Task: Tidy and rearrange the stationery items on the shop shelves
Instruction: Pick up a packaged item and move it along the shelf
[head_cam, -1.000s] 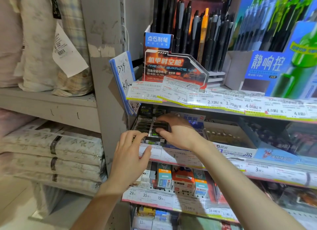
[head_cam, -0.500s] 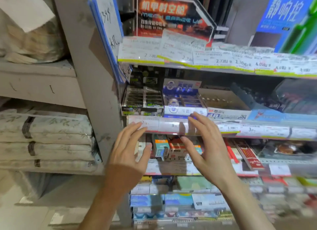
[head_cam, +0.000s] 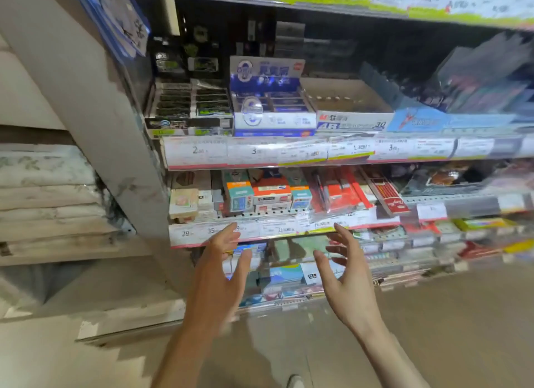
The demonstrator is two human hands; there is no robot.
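Shop shelving is filling the head view, with grey metal shelves (head_cam: 318, 153) carrying strips of white price labels along their front edges, and folded pale floral bedding (head_cam: 49, 191) is stacking up at far left beyond a grey upright post (head_cam: 95, 121).

On the upper visible shelf four open display boxes are sitting side by side: a black and green tray of small packs (head_cam: 189, 107) at left, a blue and white box of refills (head_cam: 271, 104), a nearly bare white cardboard box marked 4B (head_cam: 351, 113), and a light blue box (head_cam: 419, 120) blurring away to the right.

On the shelf below, small orange, teal and white boxes (head_cam: 268, 195) are standing left of red pencil packs (head_cam: 341, 194).

Two bare hands are hovering nearer the camera, just in front of the lower label strip. Left hand (head_cam: 219, 277) is spreading its fingers, holding nothing. Right hand (head_cam: 346, 275) is likewise splayed and carrying nothing, palm facing left.
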